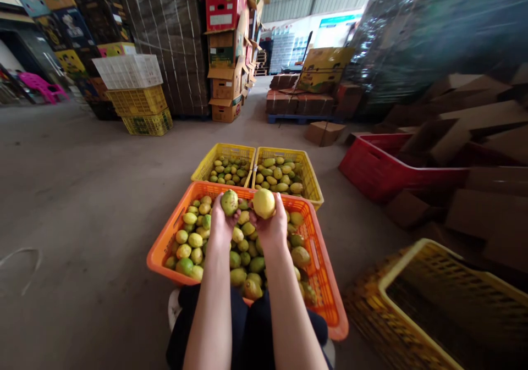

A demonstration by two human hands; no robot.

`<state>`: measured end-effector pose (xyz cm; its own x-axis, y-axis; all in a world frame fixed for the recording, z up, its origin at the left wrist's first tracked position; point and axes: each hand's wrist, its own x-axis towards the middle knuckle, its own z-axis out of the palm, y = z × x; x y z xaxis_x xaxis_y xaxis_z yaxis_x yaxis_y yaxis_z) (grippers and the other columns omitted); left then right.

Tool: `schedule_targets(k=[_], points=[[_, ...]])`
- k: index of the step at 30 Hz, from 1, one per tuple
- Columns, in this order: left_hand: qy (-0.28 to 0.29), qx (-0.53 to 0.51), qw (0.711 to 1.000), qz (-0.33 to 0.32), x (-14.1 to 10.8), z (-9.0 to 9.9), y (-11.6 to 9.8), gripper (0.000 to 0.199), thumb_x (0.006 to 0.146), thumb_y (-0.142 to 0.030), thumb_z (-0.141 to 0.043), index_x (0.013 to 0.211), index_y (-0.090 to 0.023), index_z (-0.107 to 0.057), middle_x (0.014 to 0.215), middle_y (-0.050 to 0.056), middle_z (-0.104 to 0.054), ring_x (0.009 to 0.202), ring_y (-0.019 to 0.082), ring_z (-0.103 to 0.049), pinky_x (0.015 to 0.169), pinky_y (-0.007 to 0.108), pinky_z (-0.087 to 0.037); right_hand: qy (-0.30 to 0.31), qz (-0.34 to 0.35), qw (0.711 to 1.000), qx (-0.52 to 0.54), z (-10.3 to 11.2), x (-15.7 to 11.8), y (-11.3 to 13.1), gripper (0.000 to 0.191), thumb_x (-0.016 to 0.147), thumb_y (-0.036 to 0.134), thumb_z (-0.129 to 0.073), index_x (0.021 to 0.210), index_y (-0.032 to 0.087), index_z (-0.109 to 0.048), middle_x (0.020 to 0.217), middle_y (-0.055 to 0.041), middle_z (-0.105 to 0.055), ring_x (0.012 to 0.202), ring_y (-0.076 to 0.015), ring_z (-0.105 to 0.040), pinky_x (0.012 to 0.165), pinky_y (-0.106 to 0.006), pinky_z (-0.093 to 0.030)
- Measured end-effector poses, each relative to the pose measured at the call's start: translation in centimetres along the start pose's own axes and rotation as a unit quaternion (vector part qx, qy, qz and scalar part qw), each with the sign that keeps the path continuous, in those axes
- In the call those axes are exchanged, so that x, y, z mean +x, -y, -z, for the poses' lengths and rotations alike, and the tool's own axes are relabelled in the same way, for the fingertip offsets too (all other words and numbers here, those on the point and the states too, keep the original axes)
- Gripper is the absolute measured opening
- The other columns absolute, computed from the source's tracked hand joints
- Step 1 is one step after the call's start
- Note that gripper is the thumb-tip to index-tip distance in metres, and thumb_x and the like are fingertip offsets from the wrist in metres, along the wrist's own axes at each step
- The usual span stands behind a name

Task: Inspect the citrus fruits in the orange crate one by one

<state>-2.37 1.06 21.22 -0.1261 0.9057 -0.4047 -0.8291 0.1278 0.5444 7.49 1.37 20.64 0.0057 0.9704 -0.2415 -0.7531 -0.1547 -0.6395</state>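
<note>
The left hand [221,224] cupped a greenish fruit [229,202] and the right hand [273,226] a yellow fruit [264,203], both at twelve o'clock above the loose fruit [194,240] in an orange crate [155,259]. Light cupping, thumbs at the sides, seemed best for sparing and showing the skins. An open-topped yellow crate [383,298] at three o'clock probably limited the right elbow. Farther off, two fruit-filled crates [312,184] stood at twelve, a red crate [371,166] at two.
</note>
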Motion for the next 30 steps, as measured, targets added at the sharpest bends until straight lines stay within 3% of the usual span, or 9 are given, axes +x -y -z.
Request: schedule_targets(k=[2, 5, 9, 13, 15, 18, 23, 30], points=[[0.002, 0.012, 1.000, 0.023, 0.0, -0.1, 0.2, 0.032, 0.097, -0.031, -0.038, 0.081, -0.014, -0.061, 0.062, 0.002, -0.061, 0.038, 0.005, -0.047, 0.035, 0.014, -0.037, -0.030, -0.008, 0.999, 0.009, -0.2, 0.0, 0.0, 0.041, 0.076, 0.060, -0.059, 0.075, 0.019, -0.057, 0.051, 0.0007, -0.060, 0.034, -0.0097, -0.045, 0.028, -0.020, -0.028], [-0.023, 0.026, 0.999, 0.026, 0.0, -0.4, 0.4, 0.030, 0.095, -0.037, -0.045, 0.080, -0.014, -0.060, 0.059, 0.000, -0.059, 0.038, 0.006, -0.049, 0.036, 0.015, -0.039, -0.089, -0.013, 0.996, 0.021, -0.5, -0.2, 0.0, 0.036, 0.076, 0.055, -0.062, 0.071, 0.020, -0.055, 0.050, 0.0032, -0.058, 0.034, -0.0094, -0.046, 0.028, -0.019, -0.032], [-0.030, 0.032, 0.999, 0.013, 0.1, -0.6, 0.2, 0.025, 0.087, -0.039, -0.058, 0.078, -0.015, -0.058, 0.058, -0.002, -0.058, 0.037, 0.005, -0.049, 0.035, 0.014, -0.040, -0.045, -0.022, 0.999, -0.004, -0.4, -0.4, 0.2, 0.039, 0.071, 0.056, -0.068, 0.066, 0.020, -0.053, 0.046, 0.0048, -0.054, 0.030, -0.0069, -0.039, 0.026, -0.019, -0.025], [0.004, 0.009, 1.000, 0.024, 0.2, 0.0, 0.1, 0.031, 0.094, -0.035, -0.043, 0.081, -0.015, -0.063, 0.062, 0.001, -0.062, 0.040, 0.007, -0.051, 0.036, 0.016, -0.042, -0.011, -0.030, 0.999, -0.001, -0.1, -0.2, 0.1, 0.041, 0.075, 0.060, -0.062, 0.072, 0.019, -0.057, 0.052, 0.0007, -0.061, 0.033, -0.0101, -0.046, 0.028, -0.020, -0.030], [0.023, -0.005, 0.999, 0.037, 0.3, 0.2, 0.3, 0.037, 0.096, -0.034, -0.036, 0.083, -0.015, -0.065, 0.069, 0.004, -0.065, 0.045, 0.008, -0.054, 0.040, 0.017, -0.045, -0.023, -0.053, 0.998, 0.007, 0.0, 0.1, -0.1, 0.042, 0.080, 0.060, -0.055, 0.075, 0.018, -0.059, 0.055, -0.0021, -0.064, 0.039, -0.0129, -0.053, 0.032, -0.023, -0.038], [0.002, 0.006, 0.999, 0.033, 0.3, 0.0, 0.4, 0.038, 0.097, -0.041, -0.038, 0.082, -0.015, -0.063, 0.067, 0.003, -0.064, 0.046, 0.008, -0.054, 0.041, 0.017, -0.044, -0.053, -0.061, 0.997, 0.019, 0.0, 0.4, -0.2, 0.038, 0.082, 0.056, -0.055, 0.076, 0.018, -0.059, 0.057, -0.0017, -0.065, 0.044, -0.0144, -0.058, 0.038, -0.025, -0.046], [-0.018, 0.030, 0.999, 0.011, 0.5, -0.5, 0.4, 0.025, 0.089, -0.037, -0.058, 0.076, -0.016, -0.058, 0.060, -0.002, -0.058, 0.043, 0.006, -0.050, 0.039, 0.015, -0.041, -0.031, -0.007, 0.999, 0.015, 0.3, 0.4, -0.2, 0.038, 0.071, 0.056, -0.069, 0.075, 0.021, -0.056, 0.055, 0.0030, -0.060, 0.040, -0.0111, -0.051, 0.034, -0.022, -0.040], [0.011, 0.028, 1.000, 0.010, 1.0, -0.1, 1.1, 0.036, 0.095, -0.046, -0.046, 0.080, -0.019, -0.064, 0.073, 0.004, -0.064, 0.054, 0.009, -0.055, 0.042, 0.017, -0.045, -0.062, -0.026, 0.997, 0.029, 1.1, 1.5, -0.8, 0.047, 0.082, 0.065, -0.045, 0.076, 0.020, -0.057, 0.056, -0.0015, -0.063, 0.036, -0.0114, -0.048, 0.032, -0.023, -0.036]])
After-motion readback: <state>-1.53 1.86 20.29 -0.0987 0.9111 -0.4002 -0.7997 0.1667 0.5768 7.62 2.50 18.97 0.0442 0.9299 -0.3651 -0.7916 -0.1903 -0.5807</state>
